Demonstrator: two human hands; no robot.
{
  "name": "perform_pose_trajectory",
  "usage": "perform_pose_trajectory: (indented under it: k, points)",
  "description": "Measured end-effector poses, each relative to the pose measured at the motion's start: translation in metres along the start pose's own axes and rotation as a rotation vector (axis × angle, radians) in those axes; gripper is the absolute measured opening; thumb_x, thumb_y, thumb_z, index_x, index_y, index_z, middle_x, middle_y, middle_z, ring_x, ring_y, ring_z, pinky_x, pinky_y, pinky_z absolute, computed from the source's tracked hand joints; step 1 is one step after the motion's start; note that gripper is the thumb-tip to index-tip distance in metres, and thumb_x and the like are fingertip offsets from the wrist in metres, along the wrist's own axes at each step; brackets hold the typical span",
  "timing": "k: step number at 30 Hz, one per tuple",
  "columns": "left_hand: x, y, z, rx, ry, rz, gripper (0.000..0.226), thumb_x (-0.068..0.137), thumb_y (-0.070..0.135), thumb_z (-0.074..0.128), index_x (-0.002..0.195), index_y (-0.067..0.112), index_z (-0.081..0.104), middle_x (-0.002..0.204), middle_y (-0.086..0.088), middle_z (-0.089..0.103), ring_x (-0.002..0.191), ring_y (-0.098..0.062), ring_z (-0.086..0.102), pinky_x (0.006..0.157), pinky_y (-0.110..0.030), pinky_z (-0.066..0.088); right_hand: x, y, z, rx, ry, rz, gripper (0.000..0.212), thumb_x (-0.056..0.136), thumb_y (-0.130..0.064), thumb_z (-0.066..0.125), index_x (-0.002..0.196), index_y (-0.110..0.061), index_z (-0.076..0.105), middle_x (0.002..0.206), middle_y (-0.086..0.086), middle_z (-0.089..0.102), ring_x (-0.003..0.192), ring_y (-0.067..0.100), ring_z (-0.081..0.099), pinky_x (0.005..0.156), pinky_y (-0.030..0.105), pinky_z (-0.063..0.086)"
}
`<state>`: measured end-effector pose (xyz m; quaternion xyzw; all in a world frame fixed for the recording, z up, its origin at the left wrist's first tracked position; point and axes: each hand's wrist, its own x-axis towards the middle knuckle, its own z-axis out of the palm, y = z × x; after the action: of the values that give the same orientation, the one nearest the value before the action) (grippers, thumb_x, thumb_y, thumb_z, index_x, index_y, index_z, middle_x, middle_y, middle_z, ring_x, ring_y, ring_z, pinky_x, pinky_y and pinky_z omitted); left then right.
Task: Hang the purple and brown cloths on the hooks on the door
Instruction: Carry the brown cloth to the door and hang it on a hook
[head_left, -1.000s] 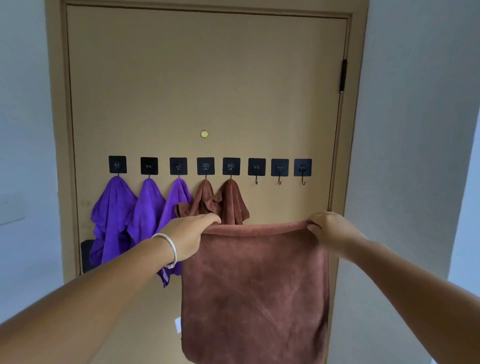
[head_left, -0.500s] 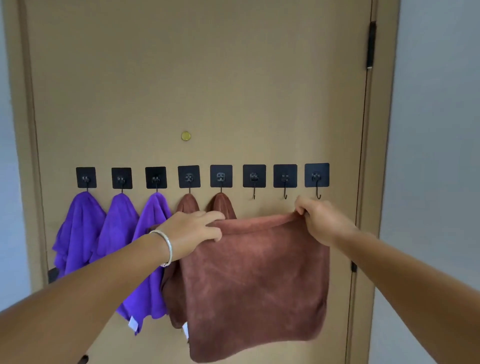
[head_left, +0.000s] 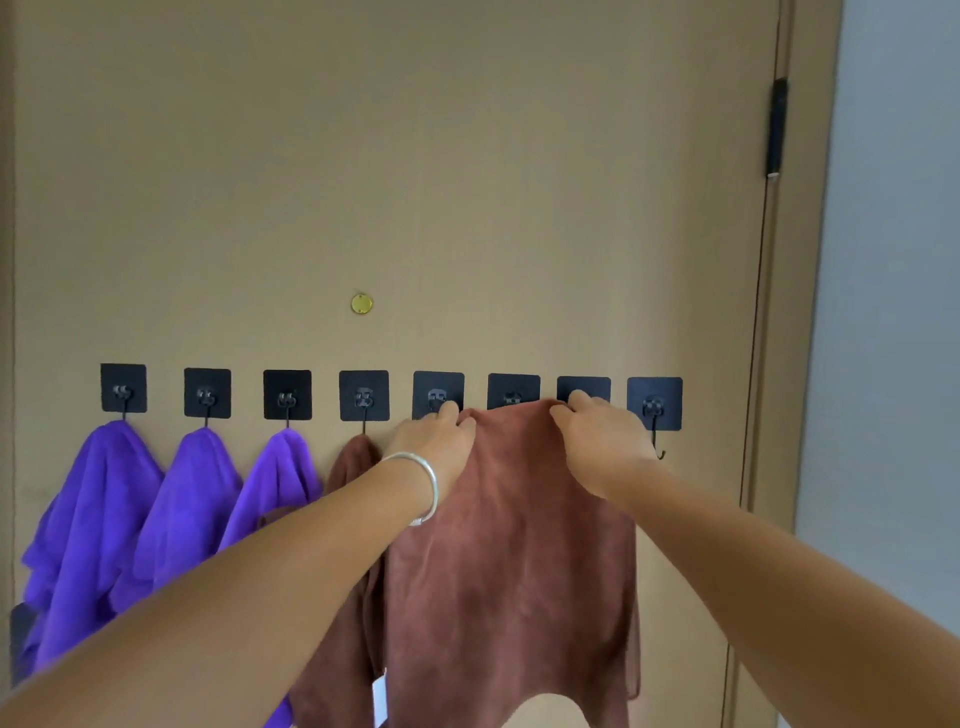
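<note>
Both hands, left hand (head_left: 436, 439) and right hand (head_left: 597, 441), pinch the top hem of the soft, limp brown cloth (head_left: 511, 561) mid-frame, which looks light and best held there.

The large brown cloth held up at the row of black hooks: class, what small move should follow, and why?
Probably lower the large brown cloth's top edge onto the sixth black hook. The left hand and right hand pinch that edge level with its plate, which the bunched middle overlaps.

Three purple cloths (head_left: 104, 509), brown cloths (head_left: 509, 545), black hook pads (head_left: 123, 387), tan door (head_left: 415, 182), silver bracelet (head_left: 423, 475).
</note>
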<state>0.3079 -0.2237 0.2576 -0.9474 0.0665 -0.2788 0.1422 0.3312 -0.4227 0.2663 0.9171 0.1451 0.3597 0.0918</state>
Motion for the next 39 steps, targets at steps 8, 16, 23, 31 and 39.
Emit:
perform_pose_trajectory:
  k: [8,16,23,31,39]
  points:
    - [0.004,0.028,0.041,-0.020,-0.065,-0.040,0.039,0.093,0.004,0.039,0.130,0.008,0.048,0.127,-0.014,0.046,0.112,-0.033,0.052,0.076,-0.038,0.040,-0.012,-0.037,0.039,-0.019,-0.062,0.043,0.031,0.094,-0.008,0.038,0.122,-0.010,0.050,0.117,0.010,0.052,0.102,0.027,0.055,0.079,0.035,0.043]
    - [-0.015,0.039,0.050,-0.015,-0.237,0.077,0.054,0.083,0.022,0.060,0.135,0.026,0.045,0.135,-0.006,0.037,0.121,-0.029,0.039,0.094,-0.044,0.036,-0.033,-0.058,0.077,0.158,-0.149,0.050,0.036,0.093,-0.016,0.042,0.128,-0.020,0.047,0.118,0.004,0.056,0.103,0.027,0.057,0.082,0.036,0.042]
    - [-0.016,0.032,0.020,0.159,-0.201,0.144,0.039,0.087,0.022,0.052,0.126,0.021,0.057,0.128,-0.009,0.045,0.116,-0.031,0.042,0.093,-0.042,0.034,-0.041,-0.039,0.056,0.086,-0.121,-0.025,0.030,0.093,-0.023,0.042,0.117,-0.023,0.059,0.112,0.004,0.055,0.101,0.027,0.052,0.083,0.039,0.038]
    - [-0.011,0.048,-0.011,-0.045,0.223,0.158,0.024,0.090,0.022,0.041,0.109,0.021,0.057,0.108,-0.001,0.054,0.100,-0.023,0.050,0.079,-0.036,0.035,-0.073,0.011,0.036,0.118,-0.007,0.111,0.033,0.093,-0.020,0.040,0.122,-0.022,0.057,0.111,0.003,0.058,0.097,0.024,0.054,0.083,0.036,0.044]
    - [0.004,0.100,-0.005,-0.243,0.306,0.353,0.027,0.093,0.026,0.041,0.117,0.020,0.052,0.116,-0.001,0.053,0.109,-0.022,0.049,0.087,-0.036,0.037,-0.119,0.058,0.009,0.009,-0.115,0.376,0.039,0.094,-0.023,0.040,0.132,-0.023,0.048,0.124,0.002,0.052,0.110,0.024,0.050,0.089,0.035,0.043]
